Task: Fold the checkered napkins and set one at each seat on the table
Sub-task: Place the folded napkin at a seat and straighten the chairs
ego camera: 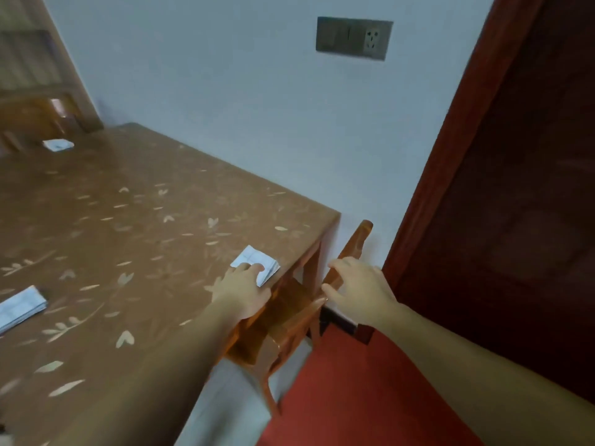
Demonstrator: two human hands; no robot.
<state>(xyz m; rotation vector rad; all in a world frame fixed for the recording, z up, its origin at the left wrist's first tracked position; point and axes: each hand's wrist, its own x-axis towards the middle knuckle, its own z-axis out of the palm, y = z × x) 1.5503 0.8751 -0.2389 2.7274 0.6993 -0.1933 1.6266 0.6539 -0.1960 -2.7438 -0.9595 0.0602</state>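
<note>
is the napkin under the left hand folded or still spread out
Folded: the napkin is a small thick square with stacked layers along its edge, lying flat near the table corner under the left hand.

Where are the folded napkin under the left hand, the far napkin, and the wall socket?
Folded napkin under the left hand (254, 259): head view, on its top face.
Far napkin (58, 145): head view, on its middle.
Wall socket (353, 38): head view, on the plate's centre.

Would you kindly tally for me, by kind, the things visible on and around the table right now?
Folded napkins on the table: 3 (far, near the left hand, left edge)
Tables: 1
Chairs: 1
Hands: 2 (left, right)
Wall socket panels: 1
Total: 8
</note>
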